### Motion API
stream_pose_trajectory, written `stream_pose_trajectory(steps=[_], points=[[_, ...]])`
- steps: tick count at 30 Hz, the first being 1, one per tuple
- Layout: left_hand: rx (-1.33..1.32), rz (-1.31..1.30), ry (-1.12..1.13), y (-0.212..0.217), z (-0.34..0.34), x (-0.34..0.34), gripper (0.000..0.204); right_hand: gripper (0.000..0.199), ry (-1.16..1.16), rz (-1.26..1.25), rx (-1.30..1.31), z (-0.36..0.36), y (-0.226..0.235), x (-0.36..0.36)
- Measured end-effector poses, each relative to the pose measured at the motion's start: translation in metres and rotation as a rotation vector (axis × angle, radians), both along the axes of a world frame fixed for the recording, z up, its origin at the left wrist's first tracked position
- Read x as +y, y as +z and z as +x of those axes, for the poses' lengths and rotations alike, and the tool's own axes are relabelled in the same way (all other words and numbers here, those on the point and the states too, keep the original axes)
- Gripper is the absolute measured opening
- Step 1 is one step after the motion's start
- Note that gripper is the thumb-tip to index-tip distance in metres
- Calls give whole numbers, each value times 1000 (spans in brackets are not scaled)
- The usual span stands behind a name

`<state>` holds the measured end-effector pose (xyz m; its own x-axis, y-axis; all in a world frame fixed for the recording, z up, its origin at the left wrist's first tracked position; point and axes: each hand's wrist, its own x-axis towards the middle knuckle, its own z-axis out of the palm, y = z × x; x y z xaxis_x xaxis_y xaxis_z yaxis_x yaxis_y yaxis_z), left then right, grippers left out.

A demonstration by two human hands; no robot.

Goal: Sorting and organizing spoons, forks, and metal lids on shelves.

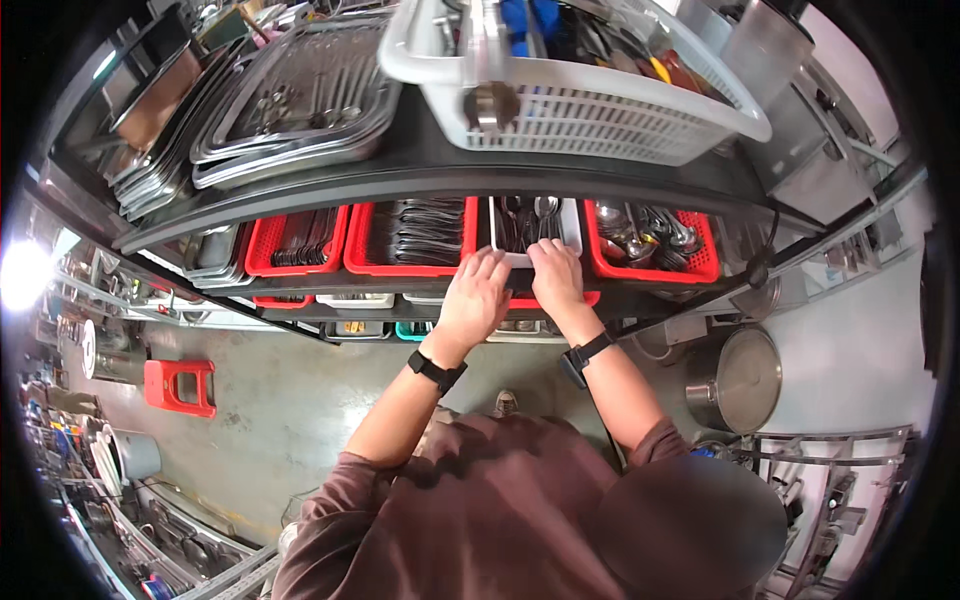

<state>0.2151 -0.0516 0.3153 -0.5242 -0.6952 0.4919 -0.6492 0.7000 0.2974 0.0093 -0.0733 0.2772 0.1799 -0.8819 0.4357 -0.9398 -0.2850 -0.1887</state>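
A narrow white tray [573,232] holding spoons [546,207] and darker cutlery sits on the middle shelf in front of me. My right hand [557,277] is at its front rim, fingers bent over the edge and thumb mostly hidden. My left hand [477,300] reaches to the tray's front left corner, where a red basket [408,269] of stacked metal cutlery [430,232] adjoins it. The left fingers are stretched forward, with nothing visible in them. Right of the tray stands another red basket [706,270] with ladles and other metal utensils [650,235].
Above, a black shelf [450,180] carries a large white basket [600,125] of utensils and stacked metal trays [290,160]. More baskets sit lower down. A red stool [180,388] stands on the floor at left, a big metal pot [748,380] at right.
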Motion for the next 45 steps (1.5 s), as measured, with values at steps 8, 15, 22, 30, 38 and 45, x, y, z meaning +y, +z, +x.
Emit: stream_pose_trajectory(steps=[8,15,22,30,38,45], points=[[-130,124,-27,-11,-21,5,21,3,229,26,-109,-13,9,64],[-31,79,-46,-23,-13,31,15,10,308,202,-208,-20,40,88],[97,52,-58,-26,-16,31,18,18,300,448,-269,-22,55,50],[58,57,-85,-27,-11,28,19,18,432,752,91,-18,41,-5],[62,58,-80,-32,-10,28,16,22,429,914,165,-12,59,-21],[29,66,-66,-30,-11,28,15,17,435,848,217,-23,53,-15]])
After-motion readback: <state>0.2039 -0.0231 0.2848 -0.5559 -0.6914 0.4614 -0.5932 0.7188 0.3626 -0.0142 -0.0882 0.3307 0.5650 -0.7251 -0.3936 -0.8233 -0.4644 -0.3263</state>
